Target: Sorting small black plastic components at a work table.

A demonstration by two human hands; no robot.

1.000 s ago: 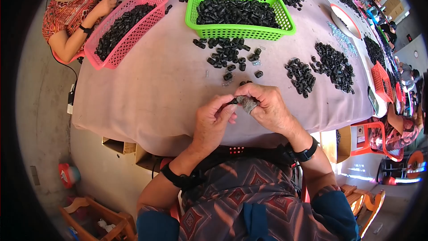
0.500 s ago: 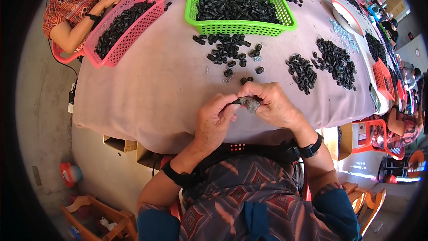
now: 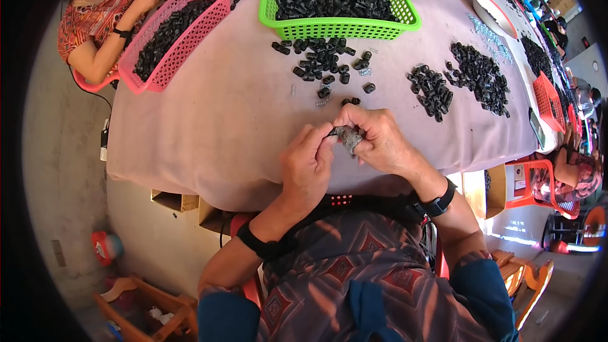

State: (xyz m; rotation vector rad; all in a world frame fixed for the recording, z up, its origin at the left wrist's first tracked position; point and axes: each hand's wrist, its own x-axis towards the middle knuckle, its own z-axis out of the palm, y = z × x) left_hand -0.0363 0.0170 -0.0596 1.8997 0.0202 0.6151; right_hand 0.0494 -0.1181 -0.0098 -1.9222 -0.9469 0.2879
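My left hand point(image 3: 308, 159) and my right hand point(image 3: 379, 141) meet over the near part of the cloth-covered table. A grey fuzzy scrap of cloth point(image 3: 350, 140) is closed in my right fingers, its end hanging below them. My left thumb and forefinger pinch a small black piece point(image 3: 332, 132) at the edge of the grey cloth; most of that piece is hidden. Just beyond my hands lie a few short black plastic cylinders point(image 3: 350, 101). Farther off is a loose heap of black cylinders point(image 3: 320, 60), with small clear springs point(image 3: 325, 97) among them.
A green basket point(image 3: 342, 28) and a pink basket point(image 3: 183, 50) hold black parts. Two heaps of black parts point(image 3: 478, 79) lie at right, near small clear pieces point(image 3: 491, 38) and a white bowl point(image 3: 494, 12). Another person point(image 3: 95, 31) sits at the far left.
My hands have shifted slightly up in the picture and turned a little, and the grey cloth hangs steeper. The whole view has tilted slightly. Both hands keep their hold.
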